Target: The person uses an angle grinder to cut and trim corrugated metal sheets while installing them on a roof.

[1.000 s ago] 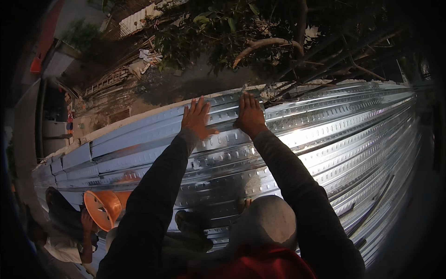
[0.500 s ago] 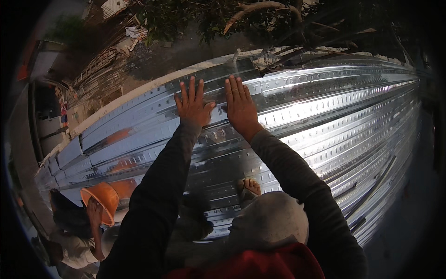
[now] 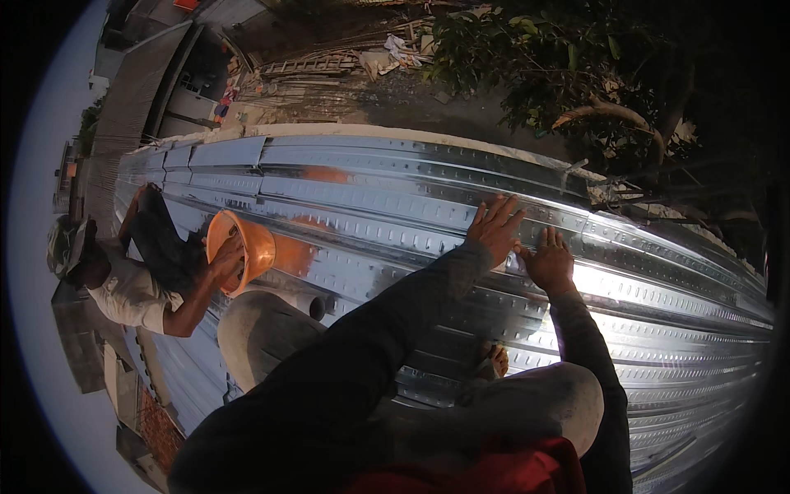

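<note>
My left hand [image 3: 494, 235] lies on the shiny ribbed metal sheeting [image 3: 387, 185], fingers stretched out toward the far edge. Close to its right and slightly nearer me, my right hand [image 3: 550, 267] rests palm down on the same sheets, fingers extended. Neither hand appears to hold anything. My bent knees are below, with a bare-toed foot [image 3: 496, 361] on the metal between my arms. Left of my arms an orange bucket [image 3: 255, 247] lies tilted, and a grey pipe end [image 3: 317, 306] sits beside my left knee.
A co-worker [image 3: 132, 288] crouches at the left, a hand inside the bucket. Past the sheeting's far edge is a pale wall top [image 3: 329, 130], with a lower yard of timber and debris [image 3: 304, 70] beyond. Tree branches [image 3: 605, 111] overhang the edge at the back right.
The view has swung left, so more of the co-worker shows and my hands appear farther right. The co-worker's hand has moved into the bucket. My hands remain flat on the metal.
</note>
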`<state>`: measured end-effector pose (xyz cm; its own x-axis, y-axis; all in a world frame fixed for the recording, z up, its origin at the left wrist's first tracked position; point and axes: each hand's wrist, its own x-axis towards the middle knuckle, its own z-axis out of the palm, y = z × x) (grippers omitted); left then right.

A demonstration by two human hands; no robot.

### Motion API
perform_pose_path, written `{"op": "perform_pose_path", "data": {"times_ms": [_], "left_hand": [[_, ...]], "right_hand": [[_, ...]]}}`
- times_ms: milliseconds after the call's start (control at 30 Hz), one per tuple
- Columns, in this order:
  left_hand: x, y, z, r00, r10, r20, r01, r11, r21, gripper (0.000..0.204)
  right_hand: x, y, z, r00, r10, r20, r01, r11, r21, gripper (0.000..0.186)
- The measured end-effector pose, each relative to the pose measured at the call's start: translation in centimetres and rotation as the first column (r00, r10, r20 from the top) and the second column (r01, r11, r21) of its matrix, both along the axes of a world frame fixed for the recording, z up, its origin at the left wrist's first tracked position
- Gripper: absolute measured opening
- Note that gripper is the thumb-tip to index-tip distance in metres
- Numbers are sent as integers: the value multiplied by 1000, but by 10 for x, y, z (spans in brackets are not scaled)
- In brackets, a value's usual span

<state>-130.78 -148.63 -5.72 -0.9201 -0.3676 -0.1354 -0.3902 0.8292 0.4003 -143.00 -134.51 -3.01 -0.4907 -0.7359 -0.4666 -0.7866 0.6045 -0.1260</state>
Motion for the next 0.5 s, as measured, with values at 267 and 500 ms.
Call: {"op": "perform_pose_path", "data": {"times_ms": [267,500], "left_hand": [[78,-37,34,914,277,297,-266,961,-79,82],[114,-74,25,800,396,450,-425,904,-41,82]], "right_hand": [[-35,38,39,947,-81,310,188,924,-332,78],[31,114,239,598,-68,798,651,621,-435,82]]}}
